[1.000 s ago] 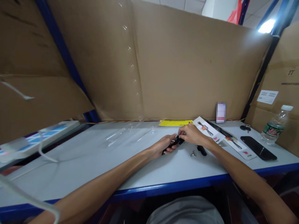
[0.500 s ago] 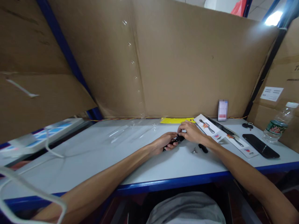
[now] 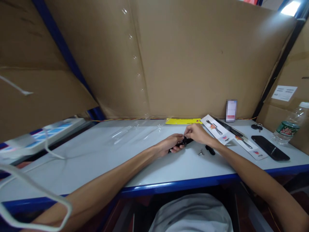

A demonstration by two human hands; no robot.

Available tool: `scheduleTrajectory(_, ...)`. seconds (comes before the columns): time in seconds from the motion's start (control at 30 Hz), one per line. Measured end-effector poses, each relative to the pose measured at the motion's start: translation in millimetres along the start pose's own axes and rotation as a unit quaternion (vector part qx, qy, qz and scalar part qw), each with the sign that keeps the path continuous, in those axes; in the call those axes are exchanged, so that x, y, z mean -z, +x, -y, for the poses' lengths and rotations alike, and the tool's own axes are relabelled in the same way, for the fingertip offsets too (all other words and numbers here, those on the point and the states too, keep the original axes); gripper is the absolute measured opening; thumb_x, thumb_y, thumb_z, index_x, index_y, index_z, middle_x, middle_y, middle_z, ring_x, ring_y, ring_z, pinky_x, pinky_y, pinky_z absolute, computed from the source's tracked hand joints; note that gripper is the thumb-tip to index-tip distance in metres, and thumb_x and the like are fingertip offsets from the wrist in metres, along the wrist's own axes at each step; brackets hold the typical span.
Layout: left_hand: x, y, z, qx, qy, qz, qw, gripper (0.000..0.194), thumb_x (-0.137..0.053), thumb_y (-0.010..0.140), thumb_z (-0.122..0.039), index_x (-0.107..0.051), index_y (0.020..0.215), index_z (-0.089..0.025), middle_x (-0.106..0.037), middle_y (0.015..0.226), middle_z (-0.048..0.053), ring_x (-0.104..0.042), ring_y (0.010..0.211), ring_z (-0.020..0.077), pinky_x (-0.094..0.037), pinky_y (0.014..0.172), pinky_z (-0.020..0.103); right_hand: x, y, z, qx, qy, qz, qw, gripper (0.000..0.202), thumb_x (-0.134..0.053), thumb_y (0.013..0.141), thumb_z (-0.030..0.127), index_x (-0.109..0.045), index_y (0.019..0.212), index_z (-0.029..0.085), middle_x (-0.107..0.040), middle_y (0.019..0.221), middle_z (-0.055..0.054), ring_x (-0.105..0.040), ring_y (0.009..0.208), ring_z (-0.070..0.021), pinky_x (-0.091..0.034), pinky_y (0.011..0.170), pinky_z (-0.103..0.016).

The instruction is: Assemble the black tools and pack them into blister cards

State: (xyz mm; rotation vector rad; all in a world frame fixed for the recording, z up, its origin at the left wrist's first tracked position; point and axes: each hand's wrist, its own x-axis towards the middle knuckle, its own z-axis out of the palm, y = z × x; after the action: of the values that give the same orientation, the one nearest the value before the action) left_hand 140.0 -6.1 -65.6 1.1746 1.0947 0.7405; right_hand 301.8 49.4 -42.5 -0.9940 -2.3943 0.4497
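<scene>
Pale tabletop (image 3: 149, 174): bottle (image 3: 286, 130), keys (image 3: 256, 127) rightward; left hand (image 3: 170, 143) partly hides black object (image 3: 187, 141).

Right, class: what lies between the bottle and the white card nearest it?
The flat black phone lies on the table between the bottle and that card, in the head view.

Fingers of the left grip (image 3: 172, 143) and right grip (image 3: 195, 132) cover much of the black object (image 3: 189, 140), hiding its full shape. Nearer the desk's (image 3: 169, 174) front edge, a metal piece (image 3: 201, 152) is too small to identify. At the back edge, the yellow card's (image 3: 182, 121) print is unreadable and the upright phone's (image 3: 231, 111) screen is blurred. The white cable (image 3: 33, 186) by the left front corner runs out of view.
</scene>
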Motion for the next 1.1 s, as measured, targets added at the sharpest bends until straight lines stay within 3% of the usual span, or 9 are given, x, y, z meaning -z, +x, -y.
scheduleTrajectory(0.13, 0.5, -0.8, -1.9, -0.002, -0.014, 0.007, 1.0, 0.005, -0.039, 0.092, -0.018, -0.044, 0.09, -0.019, -0.043, 0.058, -0.005, -0.024, 0.036, 0.0028, -0.011, 0.035, 0.014, 3.7, 2.0, -2.6, -0.023, 0.057, 0.014, 0.998, 0.015, -0.065, 0.075, 0.004, -0.076, 0.077, 0.014, -0.073, 0.07, -0.001, -0.065, 0.071, -0.0128, -0.044, 0.065, -0.021)
scheduleTrajectory(0.4, -0.4, -2.4, -3.4, 0.002, -0.031, 0.006, 1.0, 0.004, -0.042, 0.092, -0.021, -0.045, 0.09, -0.019, -0.041, 0.058, -0.006, -0.023, 0.036, 0.0023, -0.011, 0.035, 0.013, 5.6, -5.5, 7.8, 0.067, -0.075, 0.012, 0.995, 0.012, -0.068, 0.083, 0.016, -0.078, 0.088, 0.016, -0.076, 0.089, -0.008, -0.065, 0.081, -0.0165, -0.042, 0.074, -0.025)
scheduleTrajectory(0.63, 0.2, -1.6, -2.5, 0.009, -0.02, 0.004, 1.0, 0.005, -0.038, 0.093, -0.019, -0.042, 0.09, -0.019, -0.042, 0.059, -0.006, -0.024, 0.036, 0.0029, -0.012, 0.035, 0.013, -2.2, -2.7, 5.9, 0.026, -0.098, -0.023, 0.995, 0.015, -0.063, 0.082, 0.011, -0.077, 0.087, 0.016, -0.073, 0.074, -0.004, -0.061, 0.069, -0.0144, -0.037, 0.065, -0.023)
scheduleTrajectory(0.73, 1.4, -1.4, -3.1, 0.013, -0.034, 0.004, 0.999, 0.007, -0.039, 0.093, -0.022, -0.041, 0.088, -0.02, -0.042, 0.059, -0.005, -0.023, 0.036, 0.0029, -0.011, 0.034, 0.013, 4.8, -4.7, 6.9, 0.027, -0.121, -0.026, 0.992, 0.016, -0.063, 0.086, 0.019, -0.076, 0.078, 0.015, -0.073, 0.074, -0.006, -0.06, 0.068, -0.0145, -0.035, 0.064, -0.025)
scheduleTrajectory(0.87, 2.2, -1.7, -3.8, 0.011, -0.045, 0.01, 0.999, 0.003, -0.041, 0.088, -0.017, -0.043, 0.089, -0.019, -0.042, 0.059, -0.005, -0.024, 0.036, 0.003, -0.012, 0.034, 0.012, 11.2, -9.9, 13.3, 0.041, -0.159, -0.009, 0.986, 0.031, -0.06, 0.091, 0.029, -0.073, 0.067, 0.015, -0.069, 0.066, -0.006, -0.054, 0.061, -0.0132, -0.029, 0.061, -0.026)
scheduleTrajectory(1.0, 2.7, -1.6, -3.1, 0.001, -0.04, 0.012, 0.999, 0.012, -0.042, 0.081, -0.009, -0.044, 0.089, -0.018, -0.044, 0.059, -0.004, -0.026, 0.036, 0.0029, -0.014, 0.034, 0.012, 9.5, -11.9, 17.9, 0.054, -0.155, 0.019, 0.986, 0.033, -0.056, 0.095, 0.034, -0.074, 0.072, 0.017, -0.068, 0.065, -0.003, -0.051, 0.06, -0.0119, -0.026, 0.059, -0.026)
scheduleTrajectory(1.1, 4.2, -0.5, -2.0, 0.003, -0.046, 0.016, 0.999, 0.013, -0.042, 0.08, -0.009, -0.044, 0.089, -0.018, -0.045, 0.059, -0.004, -0.026, 0.036, 0.0032, -0.015, 0.033, 0.012, 9.5, -11.7, 17.7, 0.039, -0.186, -0.002, 0.982, 0.033, -0.055, 0.095, 0.034, -0.075, 0.075, 0.017, -0.071, 0.072, -0.007, -0.056, 0.065, -0.0143, -0.026, 0.06, -0.027)
